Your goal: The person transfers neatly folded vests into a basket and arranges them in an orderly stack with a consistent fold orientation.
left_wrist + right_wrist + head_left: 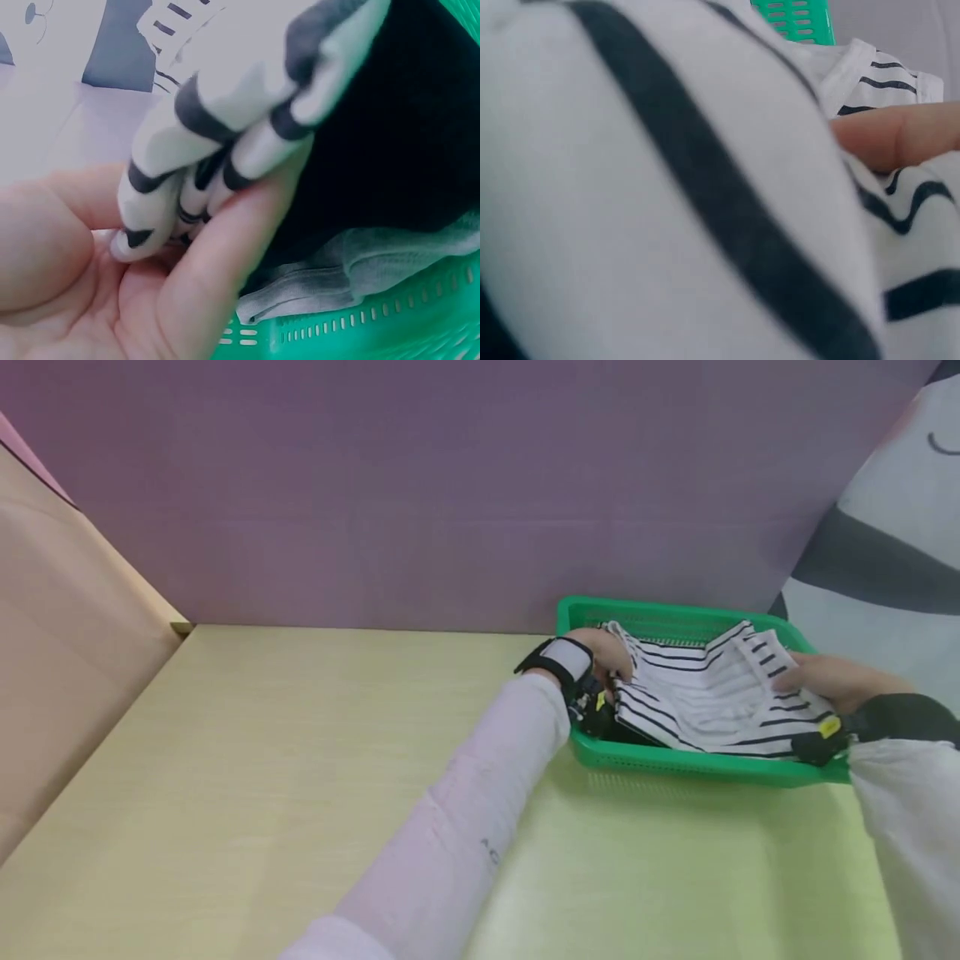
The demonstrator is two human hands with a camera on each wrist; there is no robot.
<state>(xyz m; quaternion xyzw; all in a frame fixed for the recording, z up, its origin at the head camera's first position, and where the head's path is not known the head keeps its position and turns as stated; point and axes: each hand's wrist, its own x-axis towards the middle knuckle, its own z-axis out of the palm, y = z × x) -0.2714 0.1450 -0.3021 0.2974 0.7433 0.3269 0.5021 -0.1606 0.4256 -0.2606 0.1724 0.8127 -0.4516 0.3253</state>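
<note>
A white shirt with black stripes (705, 693) lies spread between both hands, over the green basket (682, 764). Its left edge is pinched by my left hand (606, 656); in the left wrist view several folded layers of the striped cloth (206, 112) sit between thumb and fingers. My right hand (832, 681) grips the shirt's right side, near the neckline. Up close in the right wrist view, the striped fabric hides most of that hand, and one finger (900, 135) shows. Under the shirt are a black cloth (390, 127) and a grey garment (360, 270) in the basket.
The basket stands at the right rear of a pale wooden table (300, 777). Behind it rises a purple-grey wall panel (450, 493). A grey-and-white printed cloth (892, 543) hangs at the right, and a beige panel (75, 635) borders the left side.
</note>
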